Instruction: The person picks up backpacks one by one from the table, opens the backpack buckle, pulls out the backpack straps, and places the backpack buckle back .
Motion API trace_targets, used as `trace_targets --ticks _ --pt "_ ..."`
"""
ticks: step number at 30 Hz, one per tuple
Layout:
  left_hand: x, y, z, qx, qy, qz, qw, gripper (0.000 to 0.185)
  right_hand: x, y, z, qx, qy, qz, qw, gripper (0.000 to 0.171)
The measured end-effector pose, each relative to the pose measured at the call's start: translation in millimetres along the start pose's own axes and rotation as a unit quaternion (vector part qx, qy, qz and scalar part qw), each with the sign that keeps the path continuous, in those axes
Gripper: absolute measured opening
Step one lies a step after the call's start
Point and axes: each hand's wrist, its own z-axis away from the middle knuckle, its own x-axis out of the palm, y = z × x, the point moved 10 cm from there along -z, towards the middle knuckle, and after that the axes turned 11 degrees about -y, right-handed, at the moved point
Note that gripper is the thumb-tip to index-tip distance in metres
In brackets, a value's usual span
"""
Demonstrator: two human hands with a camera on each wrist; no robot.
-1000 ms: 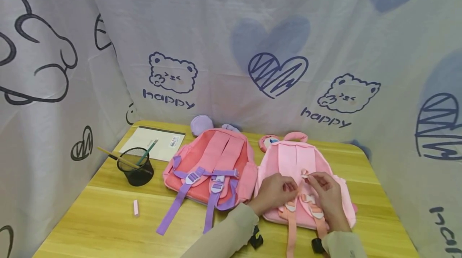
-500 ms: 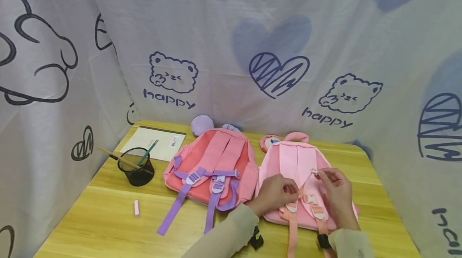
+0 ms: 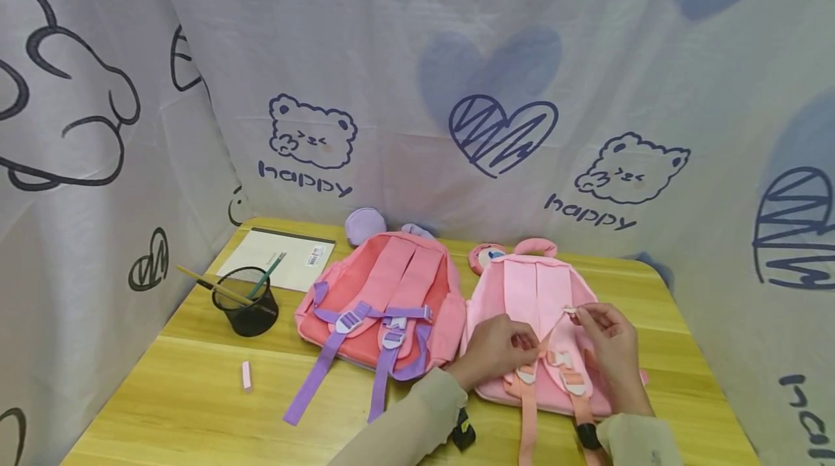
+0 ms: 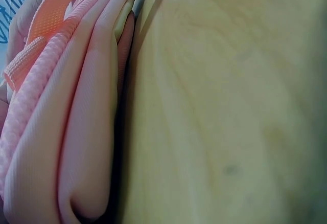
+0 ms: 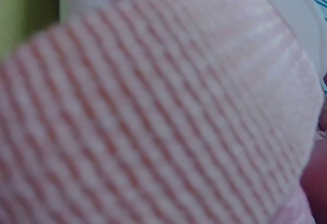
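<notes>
A light pink backpack [image 3: 544,306] lies straps-up on a yellow wooden bench [image 3: 196,401], in the lower right of centre of the head view; a person's two hands work at its chest strap; the left hand [image 3: 496,350] has its fingers curled, pinching one side of the thin strap [image 3: 553,327] at the left shoulder strap; the right hand [image 3: 603,339] pinches the small pale buckle end [image 3: 569,311] between thumb and fingertips, lifted slightly above the fabric; neither hand is spread.

To do this well, it seems best to keep the left hand anchoring its side so the strap stays taut, and to line the buckle end up squarely with its mate before pressing; the pieces are small and the webbing soft, so a twist could creep in.

The left wrist view shows only folded pink fabric [image 4: 76,132] with an orange webbing strap [image 4: 56,14] against the wood; the right wrist view is filled with blurred ribbed pink mesh [image 5: 153,121].

Just left of this bag, touching its side, lies a darker coral backpack [image 3: 381,292] with purple straps [image 3: 326,364]; further left stand a black mesh pen holder [image 3: 246,303] with pencils, a notebook [image 3: 277,257] behind it, and a small pink eraser [image 3: 246,375] in front; a printed cloth backdrop [image 3: 417,53] encloses the scene.
</notes>
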Motion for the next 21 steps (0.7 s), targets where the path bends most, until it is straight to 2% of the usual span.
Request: trace_targets --ticks 9,15,21 --pt "-0.2 0.4 0.9 0.004 0.006 0.0 1.0 0.004 -2 -2 -2 -0.012 -0.004 0.016 1.0 0.025" --pt "-1.1 2.1 2.5 0.012 0.016 -0.01 0.9997 0.004 -7 -5 -3 -0.005 -0.004 0.06 0.998 0.025" --pt "-0.7 0.4 2.7 0.006 0.008 0.0 1.0 0.012 -16 -7 -3 0.002 -0.015 0.085 0.996 0.029"
